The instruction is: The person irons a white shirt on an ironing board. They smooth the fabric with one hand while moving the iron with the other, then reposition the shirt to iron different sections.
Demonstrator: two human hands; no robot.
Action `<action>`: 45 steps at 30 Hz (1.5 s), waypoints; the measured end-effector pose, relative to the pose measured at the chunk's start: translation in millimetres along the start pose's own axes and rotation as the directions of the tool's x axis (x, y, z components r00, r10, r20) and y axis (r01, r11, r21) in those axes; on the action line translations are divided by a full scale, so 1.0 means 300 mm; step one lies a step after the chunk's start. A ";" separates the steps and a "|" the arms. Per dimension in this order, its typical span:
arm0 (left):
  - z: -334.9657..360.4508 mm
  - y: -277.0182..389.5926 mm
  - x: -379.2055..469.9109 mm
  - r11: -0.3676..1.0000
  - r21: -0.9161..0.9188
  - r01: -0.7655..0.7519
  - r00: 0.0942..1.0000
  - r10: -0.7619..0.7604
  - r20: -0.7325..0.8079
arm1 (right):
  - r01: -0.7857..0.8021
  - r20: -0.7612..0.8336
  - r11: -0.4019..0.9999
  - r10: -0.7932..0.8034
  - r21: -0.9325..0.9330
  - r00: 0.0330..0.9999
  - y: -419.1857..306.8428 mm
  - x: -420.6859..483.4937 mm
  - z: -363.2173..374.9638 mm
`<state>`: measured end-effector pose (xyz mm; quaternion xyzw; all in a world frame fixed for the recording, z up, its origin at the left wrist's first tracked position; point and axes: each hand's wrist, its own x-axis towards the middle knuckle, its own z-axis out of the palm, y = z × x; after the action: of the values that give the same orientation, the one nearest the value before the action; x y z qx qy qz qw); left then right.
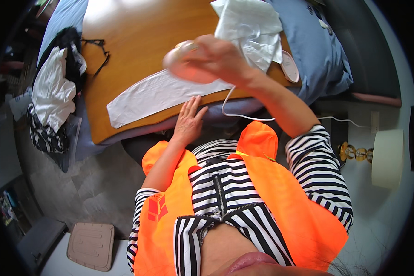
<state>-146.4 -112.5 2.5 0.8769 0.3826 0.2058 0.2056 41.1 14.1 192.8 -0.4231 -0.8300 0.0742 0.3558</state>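
A long, slightly curved white cloth piece (pixel 145 96) lies flat on a brown wooden board (pixel 134 38). My right hand (pixel 220 57) grips a small pink iron (pixel 189 69), blurred by motion, over the cloth's right part. Whether the iron's sole touches the fabric is unclear. A white cord (pixel 227 107) hangs below the right forearm and passes behind it. My left hand (pixel 190 120) rests with its fingertips at the cloth's near edge; the fingers are extended and hold nothing.
Crumpled white fabric (pixel 248 27) and a pink oval stand (pixel 290 67) occupy the board's right side. Blue bedding (pixel 317 51) surrounds the board. Black and white garments (pixel 53 89) hang over the left edge. A lamp (pixel 386 158) stands at right.
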 end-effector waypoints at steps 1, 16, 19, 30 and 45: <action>-0.010 0.003 0.005 1.000 0.004 -0.005 1.000 0.005 0.005 | 0.015 0.008 0.997 -0.015 -0.070 1.000 0.071 -0.067 -0.127; -0.152 -0.048 -0.126 0.960 0.220 0.175 0.984 -0.180 0.000 | -0.630 -0.244 0.594 0.602 -0.500 0.761 0.897 -0.761 -0.630; -0.184 -0.073 -0.195 0.937 0.271 0.220 0.973 -0.193 -0.122 | -0.369 -0.045 0.687 0.440 -0.626 0.897 0.971 -0.785 -0.623; -0.180 -0.069 -0.217 0.892 -0.016 0.451 0.814 -0.419 -0.402 | -0.639 -0.151 0.539 0.688 -0.549 0.709 1.047 -0.799 -0.581; -0.161 -0.052 -0.136 0.891 -0.164 0.424 0.856 -0.453 -0.248 | -0.648 -0.245 0.608 0.615 -0.459 0.750 1.028 -0.794 -0.581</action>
<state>-206.1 -123.7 26.2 0.7167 0.5864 0.2947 0.2358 447.9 -2.1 64.5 -0.7693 -0.6035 -0.0441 0.2049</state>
